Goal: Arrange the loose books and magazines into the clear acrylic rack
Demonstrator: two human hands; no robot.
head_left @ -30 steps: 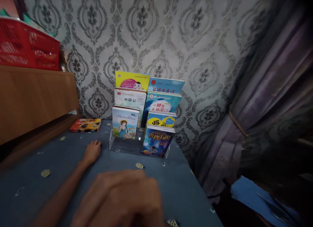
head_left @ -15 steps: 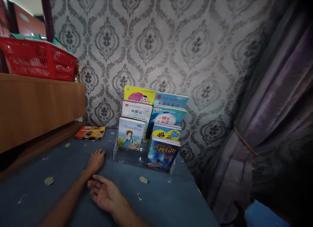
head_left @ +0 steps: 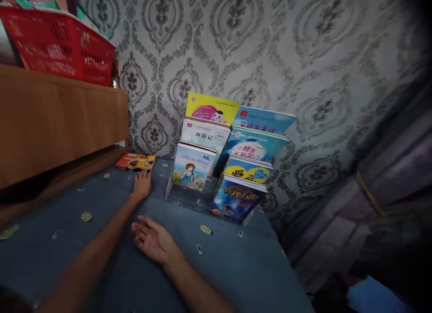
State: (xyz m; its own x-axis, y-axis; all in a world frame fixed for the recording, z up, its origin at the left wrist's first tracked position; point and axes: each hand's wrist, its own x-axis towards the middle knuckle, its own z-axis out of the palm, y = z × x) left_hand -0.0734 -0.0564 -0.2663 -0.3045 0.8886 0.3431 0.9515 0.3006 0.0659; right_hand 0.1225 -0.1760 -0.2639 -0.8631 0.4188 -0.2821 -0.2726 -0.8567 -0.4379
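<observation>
My left hand (head_left: 143, 185) stretches forward over the blue cloth, its fingertips at the right end of an orange book (head_left: 132, 162) that lies flat near the wall. Whether the fingers touch the book or only overlap it in view, I cannot tell. Closer to me, my right hand (head_left: 154, 242) rests palm up with loosely curled, parted fingers and nothing in it. To the right of both hands stands a clear stepped book rack (head_left: 189, 200). Its left side holds a light blue book (head_left: 194, 169) in front, its right side a dark blue book (head_left: 236, 200).
A white book (head_left: 204, 135) and a yellow book (head_left: 212, 108) rise at the rack's back left. Wooden furniture (head_left: 60, 119) borders the left, with a red basket (head_left: 64, 45) on top. A purple curtain (head_left: 340, 241) hangs at the right, beside patterned wallpaper (head_left: 232, 16).
My left hand has moved forward to the orange book. The right hand stays palm up with little change. The view has tilted down, and the rack appears larger.
</observation>
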